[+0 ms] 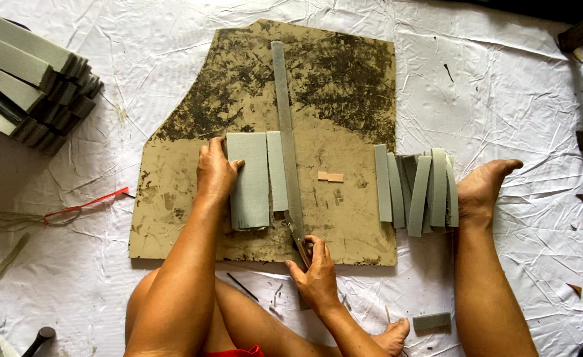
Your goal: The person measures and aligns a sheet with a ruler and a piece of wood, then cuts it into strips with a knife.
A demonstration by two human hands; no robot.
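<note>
A: Head view, quick. What's the left hand (215,173) doing?

B: Pressed flat on the left edge of a grey rectangular foam slab (249,180), fingers spread over its top corner, thumb on the face. Pinning it, not wrapped round anything.

A: Right hand (316,276)?

B: Fingers closed tight round the handle end of a long narrow metal blade (287,142), down at the near edge of the board. The blade runs straight away from the person, lying along the right side of the slab, with a thin grey strip (276,170) between blade and slab.

A: What's underneath?

B: A stained brown cardboard cutting board (344,99), one corner cut off at a slant, on a crumpled white sheet (503,86).

A: Other bits?

B: A row of cut grey foam strips (416,188) at the board's right edge, touching the person's foot (482,187). Two small tan blocks (331,176) just right of the blade. A stack of grey foam pieces (27,76) far left, well apart. One loose grey offcut (431,321) near the other foot. A red string (83,205) on the sheet, left.
</note>
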